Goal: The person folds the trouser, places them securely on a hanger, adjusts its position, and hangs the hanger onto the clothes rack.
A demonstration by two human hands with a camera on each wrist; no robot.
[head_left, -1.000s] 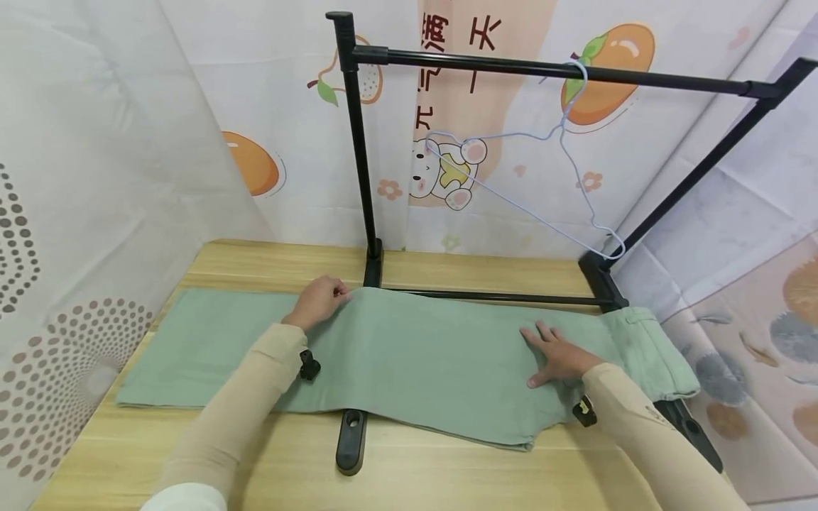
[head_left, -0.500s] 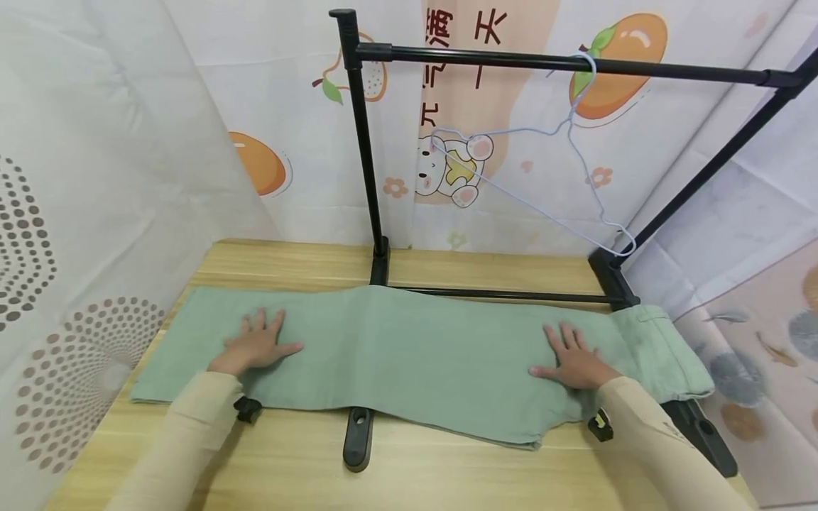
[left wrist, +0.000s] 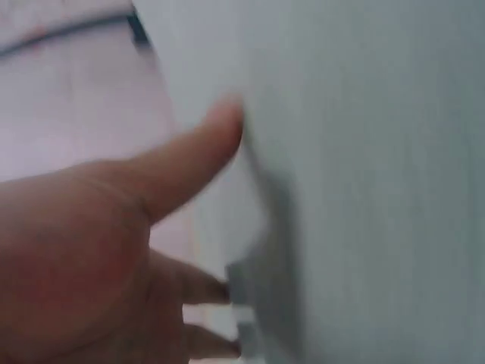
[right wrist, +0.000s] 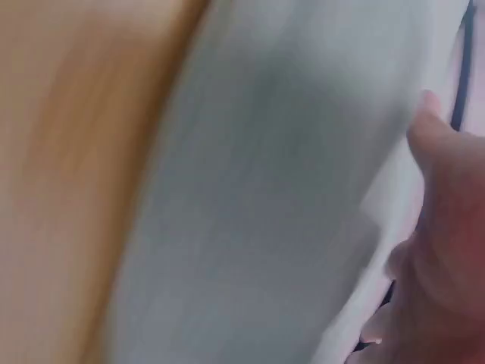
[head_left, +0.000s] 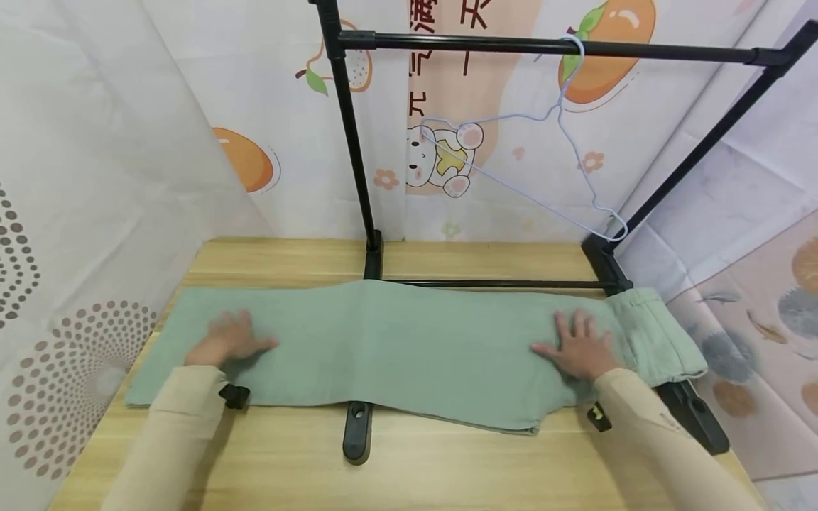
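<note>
Pale green cloth makes up the long folded trousers, which stretch from the left to the right of the frame below its middle. Their long axis runs almost level across the view, the straight-cut leg end pointing left and the gathered waistband end pointing right. The fabric is matt and mostly smooth, with a soft upright ridge near the middle where it passes over a foot of the black tubular rack; the lower edge slopes down rightward to a blunt corner, then cuts back up towards the rumpled waistband.

At left, the left hand, blurred, is spread over the leg part with its thumb held out to the right; whether it touches cannot be told. At right, the right hand is spread over the cloth just beside the waistband, its fingers extended and gripping nothing.

Beneath is a light wood-grain table. From the rack's top bar, upper right, hangs a pale blue wire hanger.
</note>
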